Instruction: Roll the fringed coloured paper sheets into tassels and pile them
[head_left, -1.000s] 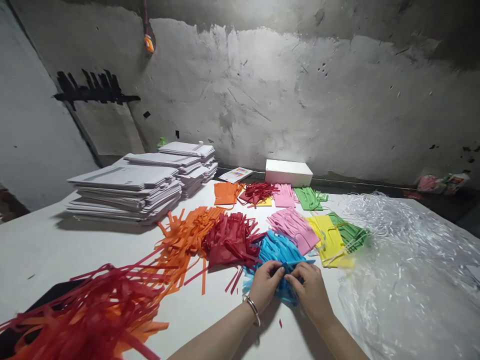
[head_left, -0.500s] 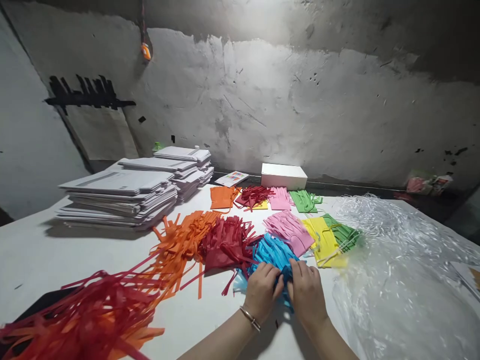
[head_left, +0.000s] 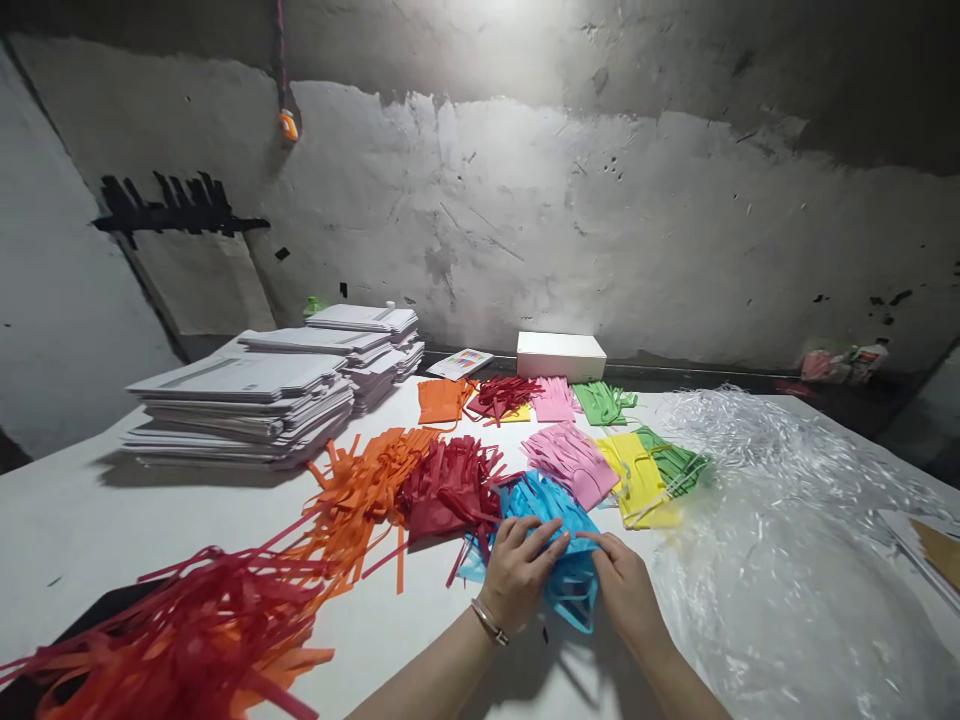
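A small blue fabric bag (head_left: 576, 585) hangs between my hands, with a strap loop drooping below it toward the table. My left hand (head_left: 521, 565), with a bangle at the wrist, lies over the bag's left side, its fingers bent on the fabric. On the right edge, the thumb and index finger of my right hand (head_left: 626, 575) pinch the cloth. Just behind is a pile of blue strips (head_left: 544, 493). Touching it at the left is a dark red strapped bundle (head_left: 442, 490); a pink bundle (head_left: 574, 460) lies behind to the right.
Red strips (head_left: 202, 620) fill the front left, with orange strips (head_left: 367, 480) behind. Yellow (head_left: 637, 475) and green bundles (head_left: 677, 465) lie right. Paper stacks (head_left: 240, 400) stand at the left, a white box (head_left: 561, 355) at the back. Clear plastic (head_left: 787, 570) covers the right side.
The crumpled blue bag is now spread wider, with its strap loop hanging down. My right hand has turned and moved slightly right; my left hand now lies over the fabric.
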